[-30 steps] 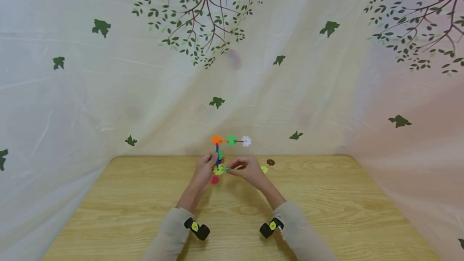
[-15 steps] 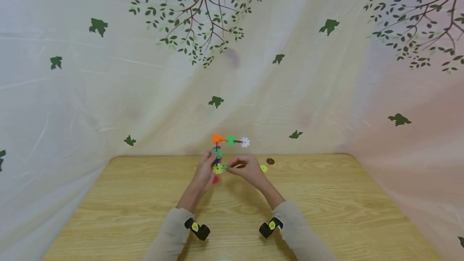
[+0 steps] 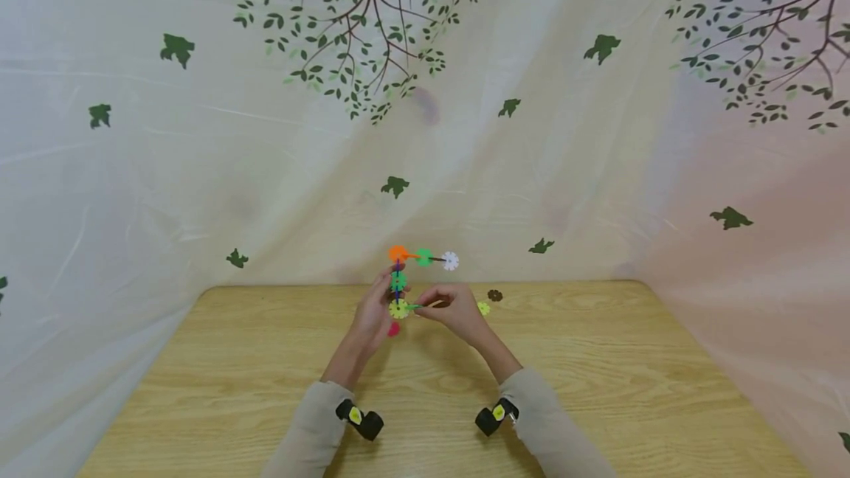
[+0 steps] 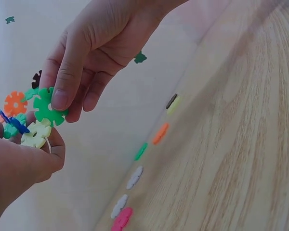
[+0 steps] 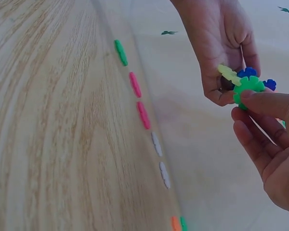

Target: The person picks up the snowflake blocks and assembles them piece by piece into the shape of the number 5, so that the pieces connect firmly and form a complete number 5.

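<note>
Joining at a chain of toothed discs [image 3: 398, 281], both grips are raised above the counter [image 3: 425, 404].
By the right grip [image 3: 454, 313], a green disc [image 4: 45, 114] is pinched between thumb and forefinger, its edge set against the pale yellow disc [image 3: 398, 309] at the chain's lower end; whether the two are interlocked cannot be told. By the left grip [image 3: 370, 317], loosely closed with bent fingers behind, the chain's upright part is held. At its top, an orange disc [image 3: 398, 253] is shown, linked sideways to a white disc [image 3: 450, 261]. More discs [image 4: 134, 177] are lined up near the counter's edge.
</note>
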The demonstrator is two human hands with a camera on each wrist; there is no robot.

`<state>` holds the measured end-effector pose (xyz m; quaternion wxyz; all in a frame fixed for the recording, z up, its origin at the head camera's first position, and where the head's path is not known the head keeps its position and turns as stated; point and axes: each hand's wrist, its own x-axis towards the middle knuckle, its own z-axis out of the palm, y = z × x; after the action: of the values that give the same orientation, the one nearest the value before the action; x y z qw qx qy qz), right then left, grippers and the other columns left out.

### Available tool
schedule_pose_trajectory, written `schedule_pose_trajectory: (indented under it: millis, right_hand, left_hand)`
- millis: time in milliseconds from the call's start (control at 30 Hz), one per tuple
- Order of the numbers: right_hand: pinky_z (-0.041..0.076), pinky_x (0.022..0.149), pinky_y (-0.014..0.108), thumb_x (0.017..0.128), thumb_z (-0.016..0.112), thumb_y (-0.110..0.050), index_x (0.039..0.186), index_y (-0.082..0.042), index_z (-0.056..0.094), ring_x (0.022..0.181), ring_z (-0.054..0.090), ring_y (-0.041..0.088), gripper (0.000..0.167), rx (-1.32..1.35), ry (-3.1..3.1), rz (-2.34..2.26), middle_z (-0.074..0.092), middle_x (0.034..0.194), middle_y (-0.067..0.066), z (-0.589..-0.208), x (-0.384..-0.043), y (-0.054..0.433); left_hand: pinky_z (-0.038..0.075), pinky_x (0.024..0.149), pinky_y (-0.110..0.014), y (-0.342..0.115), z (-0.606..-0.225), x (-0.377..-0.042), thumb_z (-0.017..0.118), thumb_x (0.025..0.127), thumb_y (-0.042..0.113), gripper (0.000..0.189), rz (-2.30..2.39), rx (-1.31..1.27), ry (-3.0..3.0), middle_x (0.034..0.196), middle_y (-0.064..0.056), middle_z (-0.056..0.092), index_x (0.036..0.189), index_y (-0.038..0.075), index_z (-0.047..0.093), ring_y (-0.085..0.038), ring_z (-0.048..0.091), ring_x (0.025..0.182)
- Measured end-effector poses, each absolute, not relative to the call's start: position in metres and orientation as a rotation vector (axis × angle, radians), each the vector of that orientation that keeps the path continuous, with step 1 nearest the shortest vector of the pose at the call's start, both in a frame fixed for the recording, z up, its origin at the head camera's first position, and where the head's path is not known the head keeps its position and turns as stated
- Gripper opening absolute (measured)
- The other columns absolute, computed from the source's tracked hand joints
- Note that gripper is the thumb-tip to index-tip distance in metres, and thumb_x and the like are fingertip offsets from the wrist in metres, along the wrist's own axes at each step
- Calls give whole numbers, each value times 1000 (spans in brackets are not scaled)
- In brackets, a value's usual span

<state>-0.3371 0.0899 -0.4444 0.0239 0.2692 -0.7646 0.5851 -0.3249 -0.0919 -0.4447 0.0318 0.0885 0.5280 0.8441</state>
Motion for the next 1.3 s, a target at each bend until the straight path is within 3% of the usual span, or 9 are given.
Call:
schedule_pose_trajectory:
  millis: [233,333,467,567,700,900,1033,1133,1300]
  right_hand:
    - [62,76,27,87,79,-4,93,2,77,86,73,13,9,850,-2334,1795,75,95,22,-442,-335,89]
    - [62,76,26,86,80,-3,93,3,77,89,74,21,9,832,-2330,1796,75,95,22,-442,-334,90]
    - [61,75,24,86,78,0,94,6,76,92,74,34,10,807,-2332,1801,75,97,25,-440,-333,89]
    - [61,76,23,86,76,4,95,9,75,93,73,39,10,801,-2338,1798,74,98,28,-438,-332,89]
    - [61,75,23,87,75,7,95,11,74,89,74,36,10,790,-2352,1791,74,98,29,-437,-332,89]
    - [61,74,24,86,75,6,94,11,74,86,74,35,9,818,-2320,1827,73,97,30,-436,-331,92]
    - [62,73,27,85,77,5,93,10,75,83,75,33,9,879,-2273,1847,73,95,29,-436,-331,93]
    - [63,73,29,85,77,6,91,10,75,80,75,24,8,927,-2242,1863,73,93,29,-437,-332,94]
    - [62,73,26,84,76,10,88,9,75,77,72,8,4,979,-2228,1853,72,91,29,-437,-333,95]
  left_hand:
    - [29,106,-37,-95,-440,-323,33,112,19,51,2535,253,1646,109,-1,53,162,12,24,-20,43,111]
    - [28,111,-43,-95,-440,-323,41,110,16,58,2499,263,1676,113,-3,54,163,17,19,-21,41,116]
    - [9,121,-66,-98,-439,-322,45,108,16,64,2434,310,1711,137,-16,46,165,20,14,-31,30,136]
    - [-3,120,-73,-100,-439,-322,44,109,16,66,2390,356,1720,158,-23,28,165,20,9,-37,20,148]
    - [-1,123,-68,-101,-439,-322,41,110,14,67,2363,411,1722,164,-23,20,165,17,2,-38,19,151]
    - [18,125,-54,-99,-440,-322,41,110,12,65,2391,420,1697,131,-8,45,165,13,7,-30,32,138]
    - [34,112,-36,-97,-440,-322,38,110,11,61,2401,429,1689,118,0,47,164,13,12,-19,38,121]
    - [39,104,-27,-97,-440,-321,36,110,11,59,2398,440,1671,118,0,46,164,14,13,-17,38,117]
    - [39,100,-26,-95,-440,-319,35,111,13,59,2359,475,1701,120,-1,42,164,14,9,-19,36,119]
